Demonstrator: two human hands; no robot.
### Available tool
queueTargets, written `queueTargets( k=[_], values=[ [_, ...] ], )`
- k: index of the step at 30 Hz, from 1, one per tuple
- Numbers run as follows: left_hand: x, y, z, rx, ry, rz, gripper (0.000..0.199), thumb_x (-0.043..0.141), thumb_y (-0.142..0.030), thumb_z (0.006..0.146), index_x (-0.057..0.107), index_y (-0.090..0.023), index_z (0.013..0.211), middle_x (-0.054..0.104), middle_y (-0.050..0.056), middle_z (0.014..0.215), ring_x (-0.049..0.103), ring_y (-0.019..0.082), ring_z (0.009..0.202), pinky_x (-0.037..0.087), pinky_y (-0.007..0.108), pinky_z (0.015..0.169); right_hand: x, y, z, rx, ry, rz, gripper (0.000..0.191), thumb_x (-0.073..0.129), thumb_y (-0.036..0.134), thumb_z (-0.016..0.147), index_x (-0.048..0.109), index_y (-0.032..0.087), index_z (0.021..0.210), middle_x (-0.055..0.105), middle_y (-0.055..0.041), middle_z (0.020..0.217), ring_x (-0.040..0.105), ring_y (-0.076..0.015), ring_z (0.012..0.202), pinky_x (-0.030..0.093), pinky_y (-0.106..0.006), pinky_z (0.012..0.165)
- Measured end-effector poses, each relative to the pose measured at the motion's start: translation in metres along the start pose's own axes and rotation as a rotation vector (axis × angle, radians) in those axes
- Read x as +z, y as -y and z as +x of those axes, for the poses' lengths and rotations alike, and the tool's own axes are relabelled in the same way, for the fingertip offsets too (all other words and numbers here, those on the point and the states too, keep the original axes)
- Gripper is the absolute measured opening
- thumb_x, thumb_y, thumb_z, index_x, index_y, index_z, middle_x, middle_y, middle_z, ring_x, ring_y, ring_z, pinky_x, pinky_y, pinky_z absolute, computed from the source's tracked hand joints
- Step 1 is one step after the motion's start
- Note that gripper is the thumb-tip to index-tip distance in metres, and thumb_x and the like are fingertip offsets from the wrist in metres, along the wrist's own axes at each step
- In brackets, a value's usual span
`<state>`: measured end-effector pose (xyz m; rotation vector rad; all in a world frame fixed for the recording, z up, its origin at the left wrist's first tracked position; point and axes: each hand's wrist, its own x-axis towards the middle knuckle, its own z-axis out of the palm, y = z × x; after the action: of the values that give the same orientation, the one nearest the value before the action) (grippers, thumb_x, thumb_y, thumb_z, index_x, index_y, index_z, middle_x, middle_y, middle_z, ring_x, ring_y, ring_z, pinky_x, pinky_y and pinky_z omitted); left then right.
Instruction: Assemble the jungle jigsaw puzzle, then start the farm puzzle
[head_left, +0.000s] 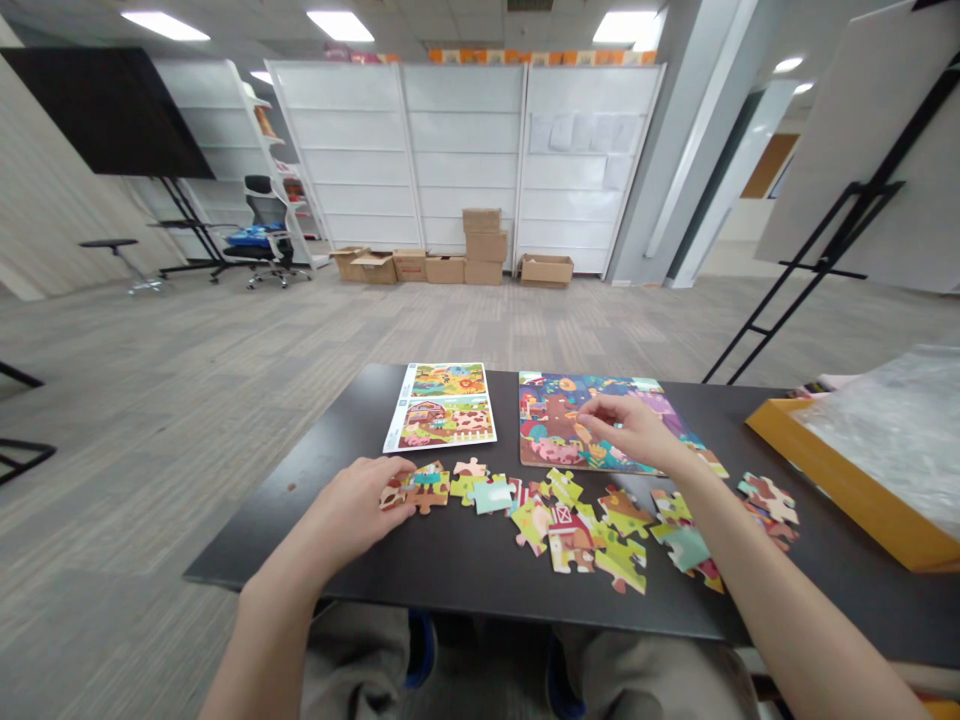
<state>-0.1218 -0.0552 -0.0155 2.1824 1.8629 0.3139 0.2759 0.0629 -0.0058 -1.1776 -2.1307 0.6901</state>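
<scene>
My left hand (366, 505) rests at the table's left side, its fingers closed on a brown jigsaw puzzle piece (392, 492). That piece lies against a few joined pieces (429, 484) showing a figure in teal. Over the colourful puzzle board (551, 455), my right hand (630, 428) hangs with thumb and forefinger drawn together. Whether something small sits between those fingertips I cannot make out. Loose pieces, among them a red barn piece (571, 540) and a pale teal piece (493, 496), lie in front of the board, some overlapping. My right forearm hides part of the pile.
A printed picture sheet (450, 422) lies left of the board on the black table (300, 430). At the right stands a yellow-orange box (840, 490) with clear plastic wrap (885, 430) on it. Cardboard boxes (484, 245) and an office chair (266, 235) are far behind.
</scene>
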Motion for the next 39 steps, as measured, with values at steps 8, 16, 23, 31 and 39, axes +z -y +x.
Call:
queueTargets(
  k=[8,16,23,31,39],
  values=[
    [0.003,-0.004,0.002,0.073,-0.024,-0.015,0.041,0.065,-0.037,0.083,0.068,-0.022,0.12,0.071,0.01,0.127,0.063,0.032,0.116,0.049,0.043,0.1,0.001,0.005,-0.001,-0.012,0.013,-0.065,0.035,0.057,0.051,0.092,0.069,0.02,0.084,0.066,-0.0029,0.073,0.052,-0.0146,0.062,0.041,-0.03,0.059],
    [0.007,-0.011,0.005,0.091,-0.023,-0.058,0.058,0.074,-0.038,0.077,0.063,-0.023,0.132,0.065,0.01,0.138,0.055,0.034,0.131,0.045,0.045,0.108,0.004,0.006,-0.001,-0.01,0.034,-0.054,0.034,0.057,0.051,0.092,0.068,0.02,0.082,0.07,-0.0043,0.076,0.055,-0.0152,0.062,0.043,-0.031,0.06],
    [0.01,-0.017,0.011,0.083,-0.049,-0.041,0.051,0.072,-0.036,0.078,0.065,-0.021,0.126,0.068,0.012,0.131,0.062,0.033,0.12,0.049,0.043,0.102,0.005,0.01,-0.001,-0.043,0.036,-0.07,0.032,0.058,0.048,0.091,0.071,0.02,0.082,0.072,-0.0048,0.076,0.058,-0.0158,0.063,0.043,-0.029,0.059],
    [-0.009,-0.02,-0.001,0.093,-0.117,-0.069,0.058,0.068,-0.049,0.082,0.059,-0.023,0.133,0.065,0.011,0.133,0.061,0.033,0.12,0.047,0.043,0.102,0.003,0.016,-0.002,-0.044,0.046,-0.091,0.029,0.057,0.044,0.092,0.07,0.021,0.08,0.073,-0.005,0.079,0.062,-0.0179,0.069,0.045,-0.03,0.063],
    [-0.009,-0.069,-0.025,0.073,0.265,-0.102,0.053,0.081,-0.04,0.07,0.068,-0.025,0.119,0.069,0.007,0.124,0.062,0.031,0.116,0.048,0.04,0.099,0.006,0.019,-0.001,-0.066,0.078,-0.139,0.027,0.055,0.04,0.092,0.069,0.02,0.081,0.073,-0.0044,0.078,0.062,-0.017,0.069,0.045,-0.03,0.064]
  ],
)
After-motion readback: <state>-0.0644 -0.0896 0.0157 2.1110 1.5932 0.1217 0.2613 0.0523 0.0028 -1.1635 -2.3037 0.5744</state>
